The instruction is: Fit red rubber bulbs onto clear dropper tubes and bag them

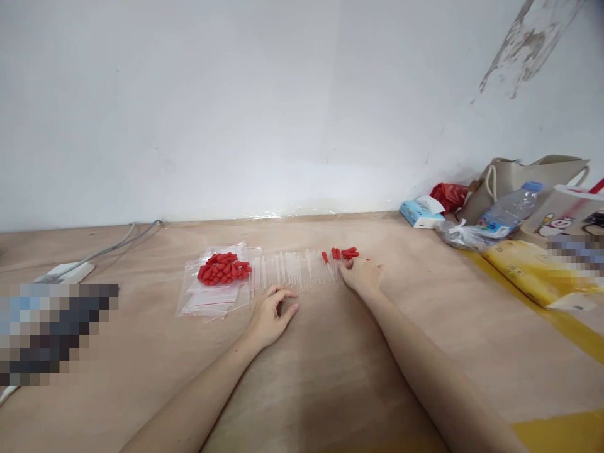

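A row of thin clear dropper tubes (283, 269) lies side by side on the wooden table. Just in front of it rests my left hand (270, 316), fingers curved and apart, thumb separate, holding nothing I can see. My right hand (364, 275) is at the row's right end, its fingers bent together and pointing down. Beside it are several droppers with red rubber bulbs (336, 253). A small bit of red shows behind its knuckles; whatever the fingertips hold is hidden. To the left, a heap of loose red bulbs (223, 269) sits on clear zip bags (210, 303).
A tissue pack (421, 214), a plastic bottle (512, 209), a paper bag (519, 176), a cup (561, 211) and a yellow pack (538, 274) crowd the right side. Left, a cable (113, 247) runs to a white power strip (73, 274). A wall (283, 113) bounds the back.
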`<state>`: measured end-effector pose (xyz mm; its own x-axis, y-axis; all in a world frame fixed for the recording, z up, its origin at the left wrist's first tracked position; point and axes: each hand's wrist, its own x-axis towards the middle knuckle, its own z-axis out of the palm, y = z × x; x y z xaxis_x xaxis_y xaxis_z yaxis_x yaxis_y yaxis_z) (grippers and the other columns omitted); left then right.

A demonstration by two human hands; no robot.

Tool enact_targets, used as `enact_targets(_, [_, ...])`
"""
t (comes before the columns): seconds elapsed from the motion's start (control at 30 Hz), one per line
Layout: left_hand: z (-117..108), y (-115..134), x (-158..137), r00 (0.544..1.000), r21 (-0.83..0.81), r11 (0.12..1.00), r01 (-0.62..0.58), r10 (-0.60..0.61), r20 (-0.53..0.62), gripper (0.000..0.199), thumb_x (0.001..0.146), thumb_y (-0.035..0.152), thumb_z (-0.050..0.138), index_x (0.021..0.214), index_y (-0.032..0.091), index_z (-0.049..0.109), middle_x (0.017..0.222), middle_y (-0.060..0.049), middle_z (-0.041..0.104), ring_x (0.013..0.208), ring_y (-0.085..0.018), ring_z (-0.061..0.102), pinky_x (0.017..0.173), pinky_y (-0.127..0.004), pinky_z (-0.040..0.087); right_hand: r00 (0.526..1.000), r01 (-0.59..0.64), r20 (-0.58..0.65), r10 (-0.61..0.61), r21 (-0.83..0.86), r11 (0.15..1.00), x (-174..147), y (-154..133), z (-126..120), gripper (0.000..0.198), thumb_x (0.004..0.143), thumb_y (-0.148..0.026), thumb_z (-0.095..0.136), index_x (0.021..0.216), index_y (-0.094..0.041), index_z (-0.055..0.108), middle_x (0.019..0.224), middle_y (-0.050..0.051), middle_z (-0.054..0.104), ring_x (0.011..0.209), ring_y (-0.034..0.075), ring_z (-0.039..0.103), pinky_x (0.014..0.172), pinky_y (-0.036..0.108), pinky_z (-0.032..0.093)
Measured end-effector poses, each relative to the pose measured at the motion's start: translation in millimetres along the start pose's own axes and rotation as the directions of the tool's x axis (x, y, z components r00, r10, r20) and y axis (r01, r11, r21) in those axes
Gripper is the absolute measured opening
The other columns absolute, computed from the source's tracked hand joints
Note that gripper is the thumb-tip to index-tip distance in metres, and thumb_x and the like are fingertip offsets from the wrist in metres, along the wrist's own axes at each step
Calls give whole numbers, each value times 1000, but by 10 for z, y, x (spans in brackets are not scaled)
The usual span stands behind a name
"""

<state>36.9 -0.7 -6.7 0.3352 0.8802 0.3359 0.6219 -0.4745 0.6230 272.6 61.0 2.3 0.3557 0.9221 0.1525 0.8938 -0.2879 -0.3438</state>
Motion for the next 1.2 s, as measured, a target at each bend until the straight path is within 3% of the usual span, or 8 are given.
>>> enact_targets(0.43, [0, 3, -1, 1000, -2, 1000, -2, 2, 3, 17, 79, 28, 53, 92, 21, 59, 92, -3, 55, 72, -14, 52, 68, -29, 42, 1000, -6, 25, 7, -5, 1000, 15, -17, 1, 43, 77, -49, 39, 69, -16, 67, 76, 11, 65, 83, 27, 57, 81, 45, 27])
enact_targets(0.73, [-14, 14, 1, 1000, 16, 1000, -7, 7, 7, 17, 79, 28, 53, 92, 21, 60, 92, -3, 55, 72, -14, 52, 66, -28, 42, 999, -25, 37, 24, 11, 1000, 20, -28, 20, 33, 74, -39, 44, 69, -17, 67, 77, 11, 65, 85, 27, 57, 78, 42, 29])
enact_targets(1.1, [-15, 9, 2, 1000, 22, 1000, 4, -4, 13, 16, 78, 27, 54, 92, 22, 60, 90, -2, 55, 70, -13, 52, 65, -27, 41, 999, -23, -31, 25, 51, 998, -1, -40, 20, 30, 76, -36, 42, 73, -20, 67, 76, 8, 66, 82, 24, 57, 81, 41, 26])
enact_targets(1.2, [4, 21, -3, 1000, 9, 1000, -10, 10, 2, 17, 78, 27, 53, 92, 21, 60, 90, -3, 55, 69, -13, 52, 65, -27, 41, 994, 28, -112, -19, 78, 997, -44, -65, 7, 33, 79, -38, 40, 73, -19, 65, 77, 7, 65, 81, 23, 57, 80, 39, 25])
